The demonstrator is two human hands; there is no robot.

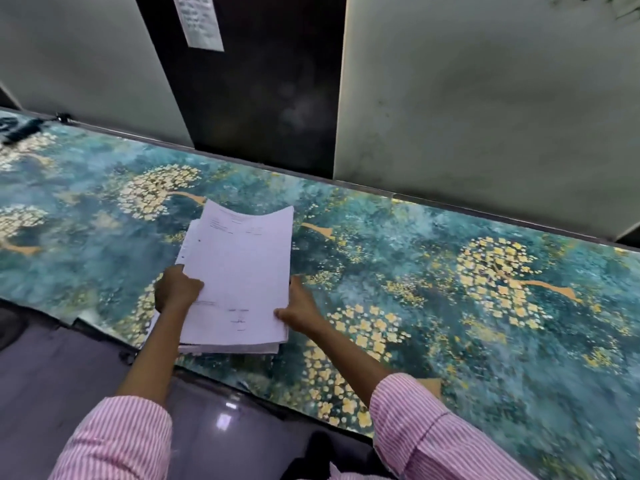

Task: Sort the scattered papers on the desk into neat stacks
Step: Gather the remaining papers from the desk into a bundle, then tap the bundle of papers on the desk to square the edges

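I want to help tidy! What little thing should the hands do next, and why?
Probably tap the stack of papers on the desk to square it: the left hand and right hand grip its sides, and sheets poke out unevenly.

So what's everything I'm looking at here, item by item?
paper stack: one, white with faint print, centre, over the desk's near edge
desk cover: one, teal with yellow blossoms, across the whole desk
posted sheet: one, white, on the dark panel at top
dark panel: one, black, behind the desk, middle
grey panels: two, pale grey, either side of the dark panel
dark object: one, black, far left end of the desk, too blurred to name
floor: glossy grey-purple, below the desk's near edge
left hand: one, grips the stack's left edge
right hand: one, grips the stack's right edge, thumb on top
sleeves: two, pink-and-white striped, bottom of view
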